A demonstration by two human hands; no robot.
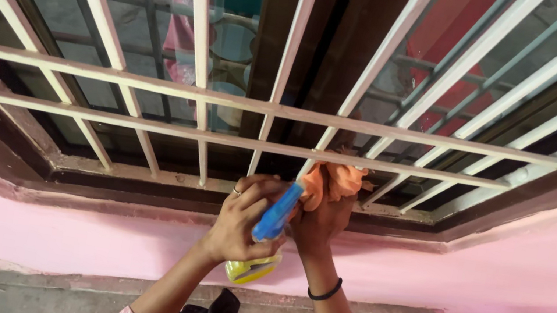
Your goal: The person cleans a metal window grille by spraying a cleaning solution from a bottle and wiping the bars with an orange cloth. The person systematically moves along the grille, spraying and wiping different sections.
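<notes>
The person stands facing a window fitted with a cream-painted metal grille (249, 103), set in a dark brown frame (10, 159) above a pink wall (498, 273).

Left hand (242, 221): closed around the neck of a spray bottle (274, 215), fingers wrapped over the blue trigger head. The yellow body of the bottle hangs below the palm. A ring shows on one finger. The bottle's long axis runs on a slant, from the yellow base at lower left up to the blue nozzle at upper right, so the nozzle points toward the foot of the grille.

Right hand (322, 219): bunched around an orange cloth (336, 180), which bulges above the fingers and presses against the lower cross-bar (149, 126) where an upright bar meets it. A black band sits on this wrist.

Relation: the two hands are touching or nearly so, the nozzle lying just beside the cloth. The cloth hand is the nearer to the grille; the bottle hand sits slightly lower and further back from it. The bars lie directly ahead of and above both hands. The sill (142, 173) runs just beyond the knuckles.

Whether the trigger is pressed cannot be told.

Behind the glass, pink and teal shapes show indistinctly.
</notes>
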